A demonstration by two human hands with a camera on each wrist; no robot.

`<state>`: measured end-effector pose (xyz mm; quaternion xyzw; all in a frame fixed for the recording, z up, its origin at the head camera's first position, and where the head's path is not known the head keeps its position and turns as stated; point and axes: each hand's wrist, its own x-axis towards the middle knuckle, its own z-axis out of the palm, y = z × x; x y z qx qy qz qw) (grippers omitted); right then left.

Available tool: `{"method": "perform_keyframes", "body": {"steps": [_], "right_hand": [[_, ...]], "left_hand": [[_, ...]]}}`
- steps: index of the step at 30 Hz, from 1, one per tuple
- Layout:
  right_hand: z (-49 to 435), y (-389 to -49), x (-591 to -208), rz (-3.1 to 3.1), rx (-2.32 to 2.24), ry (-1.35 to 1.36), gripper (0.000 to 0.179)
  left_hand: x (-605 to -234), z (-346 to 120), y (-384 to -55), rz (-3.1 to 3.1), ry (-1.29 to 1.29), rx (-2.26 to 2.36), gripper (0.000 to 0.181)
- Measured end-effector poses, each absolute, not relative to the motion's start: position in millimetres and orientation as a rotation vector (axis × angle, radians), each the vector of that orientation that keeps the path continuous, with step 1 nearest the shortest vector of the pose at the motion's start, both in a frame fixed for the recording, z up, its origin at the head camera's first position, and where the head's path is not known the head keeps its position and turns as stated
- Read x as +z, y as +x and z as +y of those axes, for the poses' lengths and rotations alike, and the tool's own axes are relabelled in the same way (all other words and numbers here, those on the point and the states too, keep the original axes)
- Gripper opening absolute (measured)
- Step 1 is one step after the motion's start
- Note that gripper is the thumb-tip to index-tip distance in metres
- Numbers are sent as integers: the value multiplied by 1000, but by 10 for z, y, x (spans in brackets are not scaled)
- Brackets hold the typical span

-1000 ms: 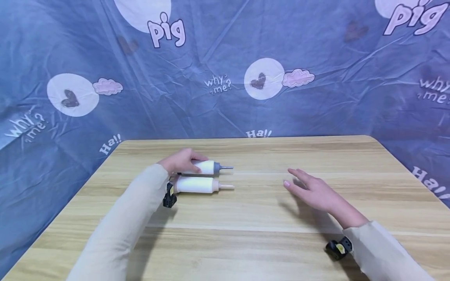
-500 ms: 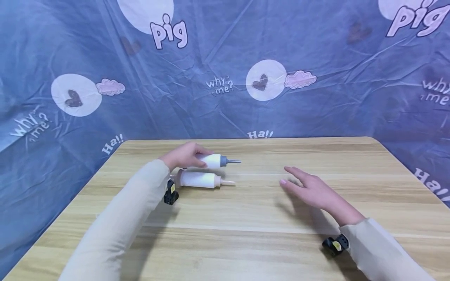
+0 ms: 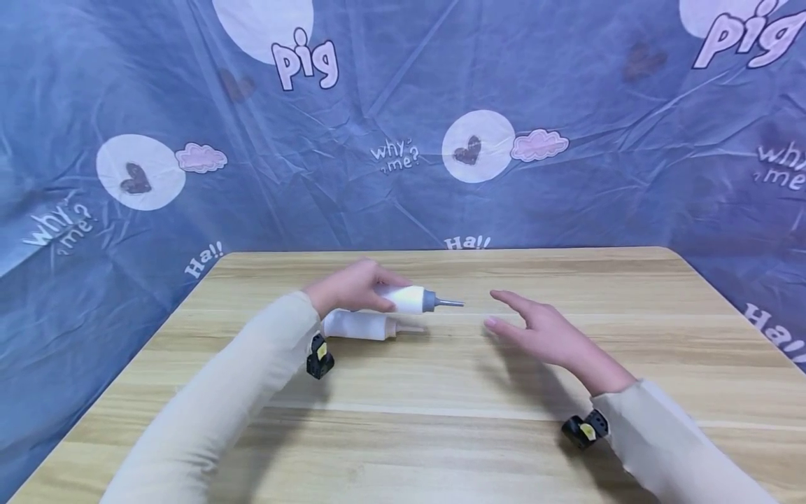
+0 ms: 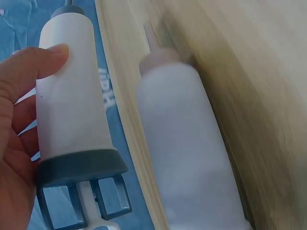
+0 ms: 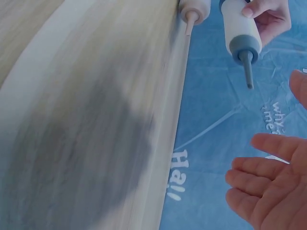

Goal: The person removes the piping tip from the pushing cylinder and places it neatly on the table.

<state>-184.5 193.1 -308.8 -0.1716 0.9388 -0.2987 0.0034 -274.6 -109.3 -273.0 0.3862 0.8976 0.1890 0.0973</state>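
Note:
My left hand (image 3: pixel 357 285) grips a plunger syringe (image 3: pixel 408 299) with a white barrel, blue-grey nozzle and blue-grey finger loops. In the left wrist view the thumb lies along the barrel and the other fingers pass behind it. The syringe is held level above the table, its nozzle pointing right. Just in front of it a second syringe (image 3: pixel 357 325), white with a pale pink nozzle, lies on the table; its rear end is hidden by the left wrist. My right hand (image 3: pixel 544 332) hovers to the right of the held nozzle, fingers extended, holding nothing.
A light wooden table (image 3: pixel 441 448) spreads under both arms. Behind it hangs a blue printed cloth (image 3: pixel 352 203). A small black camera sits on the left wrist (image 3: pixel 320 357) and another black camera (image 3: pixel 585 430) on the right.
The left hand has lifted the blue-grey-nozzled syringe off the table and moved it right. The right hand has shifted slightly left, towards it. The pink-nozzled syringe stays lying on the table.

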Motion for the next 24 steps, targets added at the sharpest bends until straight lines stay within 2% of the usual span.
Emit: {"method": "perform_keyframes", "body": {"steps": [14,24], "right_hand": [[1759,-1917,-3192,2915,-1092,-697,55],[1690,-1889,-3236,2801,-1216,-753,50]], "left_hand": [[-2767,-835,-2511,2629,1380,518,46],[-2766,-738,-2404,2600,1439,503,45]]}}
